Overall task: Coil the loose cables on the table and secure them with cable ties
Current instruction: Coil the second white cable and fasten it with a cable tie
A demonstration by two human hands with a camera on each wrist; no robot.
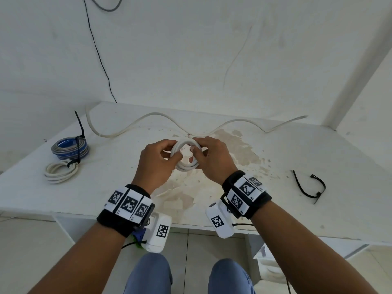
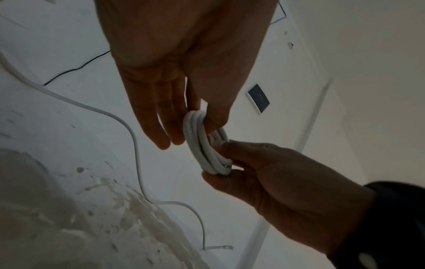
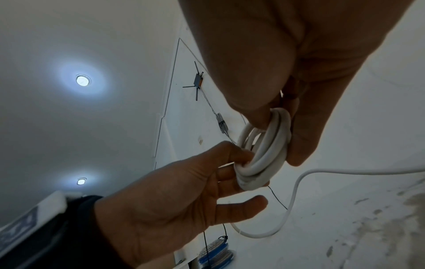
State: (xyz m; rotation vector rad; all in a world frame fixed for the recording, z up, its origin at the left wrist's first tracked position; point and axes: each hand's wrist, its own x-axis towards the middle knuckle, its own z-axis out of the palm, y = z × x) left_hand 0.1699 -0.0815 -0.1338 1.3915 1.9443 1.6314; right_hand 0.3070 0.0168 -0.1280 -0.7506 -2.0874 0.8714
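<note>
White cable coil (image 1: 186, 154), smooth round loops, pinched by both hands

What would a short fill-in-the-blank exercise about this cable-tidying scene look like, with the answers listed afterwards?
1. Both hands hold a small coil of ____ cable above the table.
2. The number of coils already tied and lying at the table's left side is ____.
3. The loose cable ties lying to the right of the right hand are ____ in colour.
4. The tied blue and grey coil lies on the same side as the ____ hand.

Missing words: white; two; black; left
</note>
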